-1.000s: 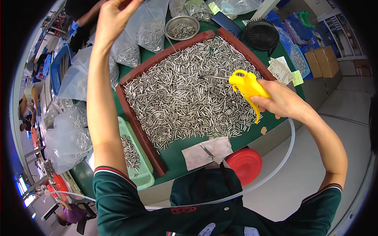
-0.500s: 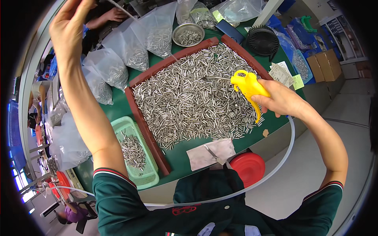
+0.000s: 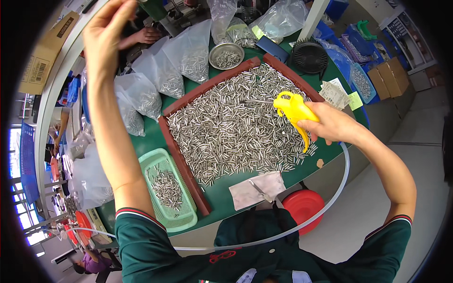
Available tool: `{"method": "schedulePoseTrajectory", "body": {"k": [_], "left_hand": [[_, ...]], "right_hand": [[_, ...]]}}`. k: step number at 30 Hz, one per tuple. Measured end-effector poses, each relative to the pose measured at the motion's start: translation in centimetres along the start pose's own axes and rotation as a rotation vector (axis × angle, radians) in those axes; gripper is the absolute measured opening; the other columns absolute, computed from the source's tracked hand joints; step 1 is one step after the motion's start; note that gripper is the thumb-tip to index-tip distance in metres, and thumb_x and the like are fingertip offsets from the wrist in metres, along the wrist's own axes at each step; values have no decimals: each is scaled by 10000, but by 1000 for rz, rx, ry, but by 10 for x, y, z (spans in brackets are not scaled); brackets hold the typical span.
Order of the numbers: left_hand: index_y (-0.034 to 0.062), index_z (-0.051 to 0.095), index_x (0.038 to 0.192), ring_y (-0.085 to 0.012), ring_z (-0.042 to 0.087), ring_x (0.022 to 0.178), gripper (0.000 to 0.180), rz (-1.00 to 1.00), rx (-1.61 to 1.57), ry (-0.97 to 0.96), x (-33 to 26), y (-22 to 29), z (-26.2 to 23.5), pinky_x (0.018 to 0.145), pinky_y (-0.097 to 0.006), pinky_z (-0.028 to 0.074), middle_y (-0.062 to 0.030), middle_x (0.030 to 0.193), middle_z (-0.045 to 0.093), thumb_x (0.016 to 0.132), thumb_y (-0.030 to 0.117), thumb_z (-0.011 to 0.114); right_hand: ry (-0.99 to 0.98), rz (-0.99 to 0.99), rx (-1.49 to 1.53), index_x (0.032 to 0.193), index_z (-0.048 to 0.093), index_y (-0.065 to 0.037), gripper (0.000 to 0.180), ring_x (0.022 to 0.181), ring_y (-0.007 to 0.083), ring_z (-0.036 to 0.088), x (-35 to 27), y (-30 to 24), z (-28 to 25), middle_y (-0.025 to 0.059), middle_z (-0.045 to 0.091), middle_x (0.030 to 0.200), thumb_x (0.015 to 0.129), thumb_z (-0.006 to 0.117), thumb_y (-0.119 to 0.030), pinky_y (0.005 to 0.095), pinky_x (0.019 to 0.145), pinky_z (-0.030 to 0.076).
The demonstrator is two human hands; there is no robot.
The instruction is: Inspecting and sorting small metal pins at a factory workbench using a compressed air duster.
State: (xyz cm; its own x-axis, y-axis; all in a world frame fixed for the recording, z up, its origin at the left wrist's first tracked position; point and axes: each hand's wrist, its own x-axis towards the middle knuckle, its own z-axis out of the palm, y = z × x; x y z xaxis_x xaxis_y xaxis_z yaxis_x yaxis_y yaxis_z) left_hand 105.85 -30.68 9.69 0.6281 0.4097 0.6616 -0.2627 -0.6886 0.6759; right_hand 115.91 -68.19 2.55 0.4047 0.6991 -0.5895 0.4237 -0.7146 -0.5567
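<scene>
The green worktop (image 3: 218, 194) carries a broad, loose spread of short metal pins (image 3: 240, 127) at its middle, reaching toward the near edge. Brown strips (image 3: 186, 170) border the spread on the left, far and right sides. A pale green basket (image 3: 184, 221), partly filled with like pins, sits toward the worktop's near left corner, beside the left strip. The right hand (image 3: 330, 121), near the worktop's right edge, is closed around the handle of a yellow air gun (image 3: 295, 108); its thumb lies along the handle. The gun is held over the right part of the spread, its thin nozzle (image 3: 260, 101) directed leftward.

The left hand (image 3: 104, 40) is raised beyond the worktop's far left part, fingers partly bent. Its fingertips meet the top limit of the view and are blurred; whether it grips anything cannot be determined. The left forearm covers part of the basket's left rim. The right fingers are mostly concealed by the gun and palm; trigger pressure cannot be judged. The nozzle tip is hard to separate from the pins.
</scene>
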Motion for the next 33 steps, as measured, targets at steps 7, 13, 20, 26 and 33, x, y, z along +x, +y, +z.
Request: {"method": "schedulePoseTrajectory", "body": {"k": [7,13,20,26,33], "left_hand": [[10,668,944,-48,560,729,174,-115,-96,-167,-31,-106,101,670,-193,452,9,816,649,833,140,639],[20,677,873,-116,610,634,174,-176,189,-139,-63,-175,168,621,-264,477,-94,698,654,775,155,627],[88,697,873,-302,647,776,168,-230,489,-376,-97,-230,185,729,-384,500,-145,799,664,753,154,601],[63,669,928,-348,622,850,196,-119,487,-561,-120,-221,180,787,-412,481,-181,873,651,763,88,567],[33,665,819,-328,603,811,119,-4,385,-776,-172,-208,174,740,-409,471,-158,834,631,742,116,629]], "right_hand": [[10,18,38,1085,502,14,355,421,156,558,0,20,10,95,607,632,890,534,-280,286,405,461],[-20,65,92,1123,486,28,378,461,147,576,-3,31,10,105,608,662,891,538,-266,280,402,469],[-14,69,112,1048,510,39,325,529,163,609,1,36,10,109,613,687,877,553,-234,286,415,487],[35,46,84,1001,514,19,263,457,201,565,5,39,9,130,580,644,867,559,-203,319,422,436],[18,-3,229,1009,518,18,251,596,161,555,14,24,16,109,582,742,867,568,-183,315,553,447]]}}
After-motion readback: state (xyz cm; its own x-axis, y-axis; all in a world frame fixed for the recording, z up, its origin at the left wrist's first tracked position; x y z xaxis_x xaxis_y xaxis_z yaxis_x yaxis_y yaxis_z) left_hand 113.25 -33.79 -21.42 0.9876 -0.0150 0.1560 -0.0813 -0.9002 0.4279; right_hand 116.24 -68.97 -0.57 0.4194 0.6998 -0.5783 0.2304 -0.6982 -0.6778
